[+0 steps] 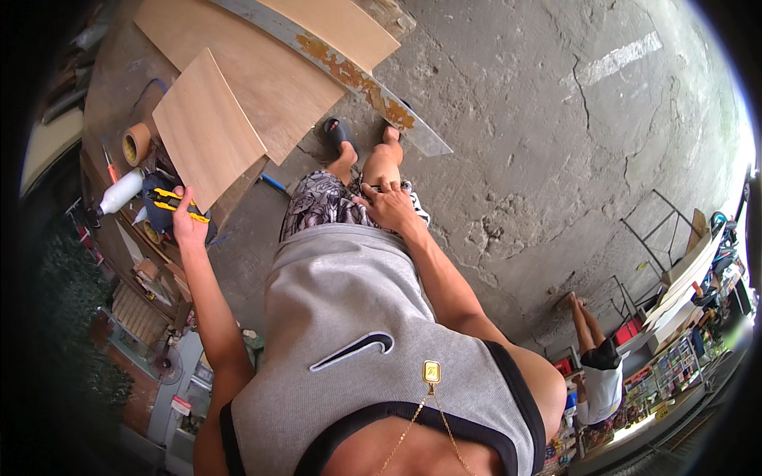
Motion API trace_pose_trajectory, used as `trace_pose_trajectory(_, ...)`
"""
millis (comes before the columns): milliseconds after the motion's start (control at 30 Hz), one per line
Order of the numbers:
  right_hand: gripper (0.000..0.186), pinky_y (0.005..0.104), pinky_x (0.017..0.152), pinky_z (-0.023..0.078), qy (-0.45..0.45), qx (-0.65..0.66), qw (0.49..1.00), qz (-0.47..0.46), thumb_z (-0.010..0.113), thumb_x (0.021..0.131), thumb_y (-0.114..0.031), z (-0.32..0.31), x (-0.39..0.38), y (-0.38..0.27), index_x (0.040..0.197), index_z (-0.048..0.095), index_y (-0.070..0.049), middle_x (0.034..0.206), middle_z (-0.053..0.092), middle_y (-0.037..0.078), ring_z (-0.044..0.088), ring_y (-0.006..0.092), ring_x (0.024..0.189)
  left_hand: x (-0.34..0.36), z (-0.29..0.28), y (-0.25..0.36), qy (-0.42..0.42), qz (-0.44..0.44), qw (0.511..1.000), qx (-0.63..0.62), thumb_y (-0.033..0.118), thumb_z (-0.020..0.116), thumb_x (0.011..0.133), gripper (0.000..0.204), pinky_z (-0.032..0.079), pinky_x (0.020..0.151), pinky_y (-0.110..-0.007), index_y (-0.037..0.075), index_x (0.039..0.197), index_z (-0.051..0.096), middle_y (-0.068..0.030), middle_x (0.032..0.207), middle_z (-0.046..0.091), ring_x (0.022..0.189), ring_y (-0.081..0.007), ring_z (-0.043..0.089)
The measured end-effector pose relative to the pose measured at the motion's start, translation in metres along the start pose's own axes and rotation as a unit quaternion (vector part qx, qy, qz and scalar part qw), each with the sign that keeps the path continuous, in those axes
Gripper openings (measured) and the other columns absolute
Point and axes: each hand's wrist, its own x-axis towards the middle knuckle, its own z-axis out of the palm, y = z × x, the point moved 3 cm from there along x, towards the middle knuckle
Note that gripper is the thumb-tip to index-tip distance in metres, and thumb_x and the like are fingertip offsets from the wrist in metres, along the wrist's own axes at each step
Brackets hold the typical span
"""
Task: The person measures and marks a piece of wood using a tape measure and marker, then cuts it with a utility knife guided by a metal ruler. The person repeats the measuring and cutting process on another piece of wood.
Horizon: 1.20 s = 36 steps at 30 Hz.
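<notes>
My left hand (pixel 189 226) is closed around a yellow-and-black hand tool that looks like pliers (pixel 163 195), beside the near edge of a small rectangular plywood piece (pixel 208 131). Part of its grip is hidden. That piece overlaps a larger plywood sheet (pixel 274 95) on the workbench. My right hand (pixel 391 209) lies on my patterned shorts near the knee, fingers stretched and nothing held. Across the larger sheet runs a long metal straightedge (pixel 349 73) with patches of worn, rusty coating, its end jutting past the bench.
Left on the bench are a brown tape roll (pixel 136 144), a white bottle (pixel 121 192) and an orange-handled tool (pixel 110 168). A blue rod-like thing (pixel 274 184) shows below the plywood. Cracked concrete floor (pixel 524 159) spreads rightward; another person (pixel 601 373) stands by cluttered shelves.
</notes>
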Motion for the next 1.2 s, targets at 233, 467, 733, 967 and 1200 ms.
trace_pose_trajectory(233,0.069,0.0576,0.095,0.037,-0.039,-0.020,0.998,0.042,0.046,0.087,-0.066,0.020,0.007,-0.035,0.132,0.055,-0.014,0.137,0.040,0.036,0.040,0.0594,0.120,0.021,0.001,0.014,0.036,-0.007,0.999,0.031,0.007,0.063,0.090,0.018,0.046,0.091,-0.033,0.019,0.083,0.052,0.0023,0.097,0.062,0.100,-0.0168,0.059)
trace_pose_trajectory(467,0.050,0.0503,0.089,0.045,0.040,-0.061,0.997,0.003,0.056,0.089,-0.051,0.015,0.013,-0.047,0.119,0.064,-0.012,0.126,0.054,0.027,0.054,0.0461,0.111,0.035,0.008,0.012,0.001,-0.008,0.999,0.035,0.006,0.062,0.090,0.017,0.045,0.093,-0.034,0.019,0.085,0.053,0.0015,0.099,0.062,0.104,-0.0166,0.058)
trace_pose_trajectory(733,0.035,0.0445,0.090,0.039,0.542,0.035,0.835,-0.083,0.081,0.069,-0.021,-0.166,0.005,-0.074,0.098,0.067,-0.008,0.098,0.063,0.008,0.057,0.0318,0.097,0.040,0.029,-0.028,0.055,-0.004,0.998,0.030,0.004,0.067,0.086,0.021,0.045,0.066,-0.026,0.020,0.083,0.052,0.0052,0.078,0.051,0.075,-0.0107,0.055)
trace_pose_trajectory(967,0.045,0.0405,0.075,0.053,0.250,0.022,0.968,-0.006,0.079,0.067,-0.029,-0.217,0.077,-0.043,0.100,0.065,-0.001,0.081,0.069,0.017,0.068,0.0315,0.077,0.034,0.085,-0.056,0.096,0.068,0.987,0.110,-0.003,0.074,0.075,0.026,0.041,0.063,-0.023,0.014,0.084,0.056,0.0064,0.076,0.052,0.068,-0.0069,0.052)
trace_pose_trajectory(1200,0.060,0.0342,0.058,0.055,0.235,0.086,0.963,-0.098,0.081,0.073,-0.021,-0.207,0.053,-0.078,0.123,0.053,-0.005,0.078,0.070,0.017,0.068,0.0221,0.065,0.038,0.144,-0.090,0.118,0.113,0.980,0.112,0.002,0.078,0.072,0.025,0.041,0.057,-0.025,0.011,0.083,0.057,0.0044,0.072,0.054,0.061,-0.0077,0.052)
